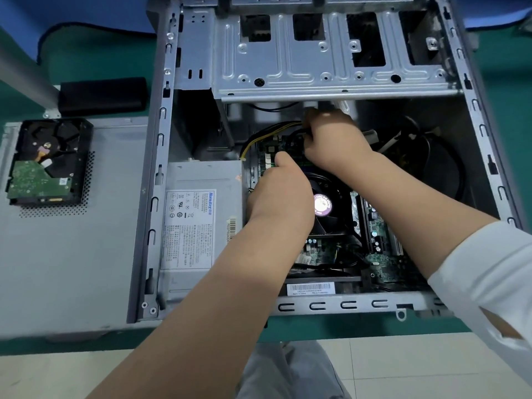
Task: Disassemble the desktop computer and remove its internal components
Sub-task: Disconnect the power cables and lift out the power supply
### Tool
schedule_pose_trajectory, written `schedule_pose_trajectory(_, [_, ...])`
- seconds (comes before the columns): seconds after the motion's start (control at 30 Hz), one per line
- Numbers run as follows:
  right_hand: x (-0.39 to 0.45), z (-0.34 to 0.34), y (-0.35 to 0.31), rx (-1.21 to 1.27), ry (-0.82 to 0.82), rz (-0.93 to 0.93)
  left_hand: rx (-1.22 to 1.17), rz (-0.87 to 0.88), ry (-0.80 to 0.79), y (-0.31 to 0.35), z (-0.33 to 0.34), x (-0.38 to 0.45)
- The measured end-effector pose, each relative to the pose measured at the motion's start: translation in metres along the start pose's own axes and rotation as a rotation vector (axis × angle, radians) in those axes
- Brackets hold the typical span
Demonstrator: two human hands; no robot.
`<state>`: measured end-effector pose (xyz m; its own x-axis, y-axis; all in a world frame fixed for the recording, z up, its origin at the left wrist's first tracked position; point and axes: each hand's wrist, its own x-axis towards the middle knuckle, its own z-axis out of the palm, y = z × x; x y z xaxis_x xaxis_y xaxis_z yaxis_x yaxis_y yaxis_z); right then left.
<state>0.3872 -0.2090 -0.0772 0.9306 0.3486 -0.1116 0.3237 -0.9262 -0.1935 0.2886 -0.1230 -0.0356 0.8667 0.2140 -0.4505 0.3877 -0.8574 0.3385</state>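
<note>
Seen from the head camera, a person is leaning over an open desktop computer case (299, 197) lying on its side on a green surface (503, 82), both hands working deep inside it. The right hand (331, 136) is gripping a bundle of black and yellow power cables (270, 132) near the top edge of the motherboard (380, 260), its fingers curled round what looks like a connector, probably to pull it free. The left hand (283, 187) is resting beside the cooler fan (326, 203), apparently bracing the board; whether its fingers are curled or straight cannot be told, since they are hidden. The grey power supply (198, 214) is still sitting in the case's left corner, and the drive cage (331, 61) above is standing empty. A hard drive (49, 162), already out, is lying circuit side up on the removed side panel (86, 254) to the left
</note>
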Motion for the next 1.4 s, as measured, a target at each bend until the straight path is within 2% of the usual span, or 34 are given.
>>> schedule_pose_trajectory(0.23, [0.000, -0.001, 0.006, 0.099, -0.011, 0.070, -0.005, 0.003, -0.009, 0.000, 0.000, -0.001])
schedule_pose_trajectory(0.4, [-0.001, 0.001, -0.007, -0.026, -0.002, 0.015, -0.016, -0.012, -0.011, 0.001, 0.000, 0.002])
schedule_pose_trajectory(0.6, [0.001, -0.002, 0.002, 0.091, -0.022, 0.126, 0.010, 0.017, -0.003, 0.000, 0.000, -0.002])
schedule_pose_trajectory(0.77, [-0.001, 0.002, -0.004, 0.016, -0.028, 0.041, -0.011, 0.002, -0.017, 0.000, -0.001, 0.000])
schedule_pose_trajectory(0.87, [0.001, 0.001, 0.004, 0.083, -0.019, 0.095, -0.011, 0.005, -0.022, 0.000, 0.000, -0.001])
schedule_pose_trajectory(1.27, [-0.003, 0.005, 0.002, 0.003, -0.019, 0.039, 0.001, -0.005, -0.001, 0.000, 0.001, 0.002])
schedule_pose_trajectory(1.4, [0.001, 0.004, 0.002, 0.016, -0.036, 0.094, -0.003, -0.001, 0.001, -0.001, 0.001, 0.001])
